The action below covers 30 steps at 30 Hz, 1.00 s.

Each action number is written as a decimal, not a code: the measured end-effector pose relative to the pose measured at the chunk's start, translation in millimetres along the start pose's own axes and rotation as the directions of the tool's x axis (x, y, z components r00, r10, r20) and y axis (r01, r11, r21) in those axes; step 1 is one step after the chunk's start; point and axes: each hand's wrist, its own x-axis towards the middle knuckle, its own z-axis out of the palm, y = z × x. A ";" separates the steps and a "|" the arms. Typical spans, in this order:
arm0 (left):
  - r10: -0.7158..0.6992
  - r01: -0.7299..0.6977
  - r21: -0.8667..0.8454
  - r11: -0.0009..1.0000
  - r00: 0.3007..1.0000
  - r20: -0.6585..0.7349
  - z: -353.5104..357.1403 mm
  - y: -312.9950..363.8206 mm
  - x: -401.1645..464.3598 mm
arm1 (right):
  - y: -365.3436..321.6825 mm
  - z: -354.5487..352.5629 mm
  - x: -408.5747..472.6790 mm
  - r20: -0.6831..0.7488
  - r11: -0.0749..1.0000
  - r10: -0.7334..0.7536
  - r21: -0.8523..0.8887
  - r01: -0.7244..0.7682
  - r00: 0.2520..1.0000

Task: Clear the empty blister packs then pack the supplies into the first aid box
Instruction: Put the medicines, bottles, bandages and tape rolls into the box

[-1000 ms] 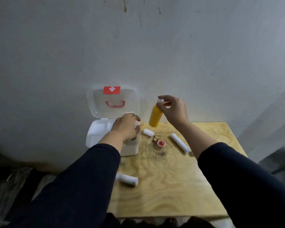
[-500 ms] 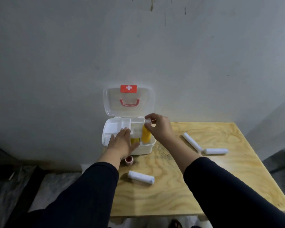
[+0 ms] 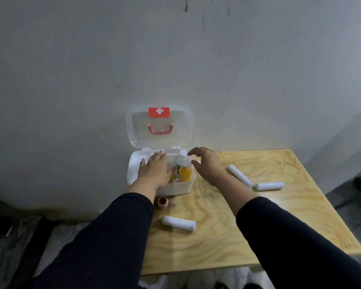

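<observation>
The white first aid box point(image 3: 176, 187) stands open at the table's far left corner, its clear lid point(image 3: 159, 126) leaning back on the wall. An orange bottle point(image 3: 184, 171) with a white cap stands upright inside the box at its right end. My left hand point(image 3: 154, 171) lies flat, palm down, over the box's inner tray. My right hand point(image 3: 206, 163) hovers just right of the bottle with fingers spread, holding nothing. Three white bandage rolls lie on the table: one near the front point(image 3: 179, 223), two on the right point(image 3: 240, 175) point(image 3: 269, 185).
A small red-rimmed cap or pot point(image 3: 162, 202) sits on the table just in front of the box. The plywood table point(image 3: 227, 236) ends at the wall behind and drops off on the left, front and right. Dark clutter lies on the floor at left.
My right hand carried the orange bottle into the box, set it upright and let go. My left hand slid further onto the tray. The camera view has shifted left.
</observation>
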 end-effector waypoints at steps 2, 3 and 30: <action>0.061 -0.061 0.004 0.998 0.997 -0.053 -15.6 15.5 6.7 | 8.3 -17.1 -1.4 0.018 0.998 0.036 -0.058 -0.035 0.999; 0.095 -0.095 0.009 0.995 0.994 -0.059 -22.7 25.8 9.4 | 13.8 -26.1 -3.5 0.029 0.995 0.056 -0.086 -0.054 0.998; 0.078 -0.059 -0.075 0.995 0.957 0.281 89.6 190.4 54.3 | 247.7 -100.0 -48.1 0.277 0.922 0.284 -0.343 -0.181 0.918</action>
